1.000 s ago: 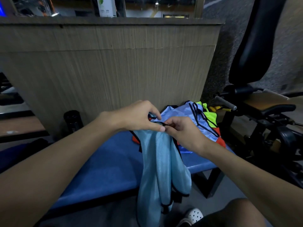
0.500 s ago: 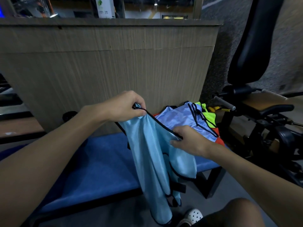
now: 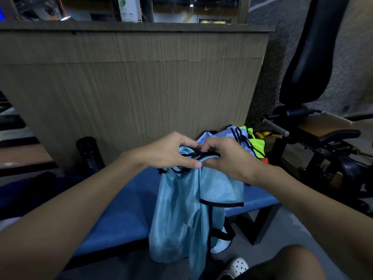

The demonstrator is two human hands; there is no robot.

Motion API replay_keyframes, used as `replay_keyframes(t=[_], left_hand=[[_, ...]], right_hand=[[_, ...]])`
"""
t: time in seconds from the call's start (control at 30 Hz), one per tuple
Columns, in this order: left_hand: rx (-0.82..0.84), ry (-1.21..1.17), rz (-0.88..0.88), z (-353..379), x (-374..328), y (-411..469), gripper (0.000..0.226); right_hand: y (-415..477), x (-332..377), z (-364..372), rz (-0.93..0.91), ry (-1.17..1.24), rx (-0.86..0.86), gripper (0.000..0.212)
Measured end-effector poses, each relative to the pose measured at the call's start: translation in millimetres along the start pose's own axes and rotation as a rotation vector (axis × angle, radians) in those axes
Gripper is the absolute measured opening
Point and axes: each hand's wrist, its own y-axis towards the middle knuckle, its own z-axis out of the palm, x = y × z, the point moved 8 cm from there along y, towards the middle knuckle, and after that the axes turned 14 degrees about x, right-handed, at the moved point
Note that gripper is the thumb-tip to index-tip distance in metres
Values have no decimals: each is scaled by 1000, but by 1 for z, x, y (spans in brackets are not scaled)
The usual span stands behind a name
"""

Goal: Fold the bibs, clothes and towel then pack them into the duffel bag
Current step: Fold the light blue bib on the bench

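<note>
A wooden panel stands behind the blue padded worktop, which runs from lower left to right. The bib in hand is pale blue mesh with black trim. It hangs off the worktop, in the air over its near edge toward the right end, and droops down past the edge toward the floor. One panel is doubled forward over the rest. More bibs lie in a pile at the far right corner of the worktop, against the panel: pale blue on top, with yellow-green and orange showing beneath.

Both grips meet at the top of the bib. The left grip has its fingers curled over the bunched upper edge with the thumb pressed under it. The right grip pinches the same black-trimmed edge just beside it, and the two thumbs nearly touch.

The bib looks very light, thin and limp. It has no stiffness of its own, so it will sag and twist wherever it is not held, and the slick mesh will likely slide on itself once folded. The trim is the firmest part and the best place to hold: the shoulder edges or the hem corners, one in each grip, pulled apart to flatten the cloth. Laying it on the worktop should keep a fold better than folding in the air. The loose side straps near the bottom could snag or dangle out.

A black bottle stands beyond the far edge, at the foot of the panel. I cannot pick out the duffel bag.
</note>
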Motion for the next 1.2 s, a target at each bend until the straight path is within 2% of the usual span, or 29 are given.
replay_keyframes(t=[0.1,0.27,0.4,0.5,0.6,0.7,0.77,0.83,0.87,0.97,1.1,1.2], left_hand=[[-32,14,20,0,-1,2,25],[-122,-9,27,-10,-3,-6,13],[-133,41,-34,-17,10,-9,9],[-205,31,-63,-25,23,-12,2],[-230,14,16,-23,17,-10,21],[-144,17,67,-8,5,-1,51],[-80,-7,76,1,-1,4,37],[-81,-44,102,3,-6,4,16],[-95,-64,109,2,-8,2,13],[-153,-129,104,-8,-6,-4,13],[-269,-229,68,-26,2,-12,9],[-304,-252,36,-31,7,-13,9]], right_hand=[[-3,-3,-1,7,37,12,22],[-6,-15,-4,44,86,33,15],[-11,-21,-6,99,79,116,20],[-15,-26,-12,121,75,107,23],[-13,-18,-17,79,96,62,18],[-6,-2,-16,7,107,68,21],[-4,4,-13,-10,153,108,19],[-5,7,-13,-14,200,121,16],[-6,8,-14,-15,227,114,14],[-11,1,-19,15,337,74,7],[-16,-7,-20,36,365,147,30],[-18,4,-18,-15,300,208,29]])
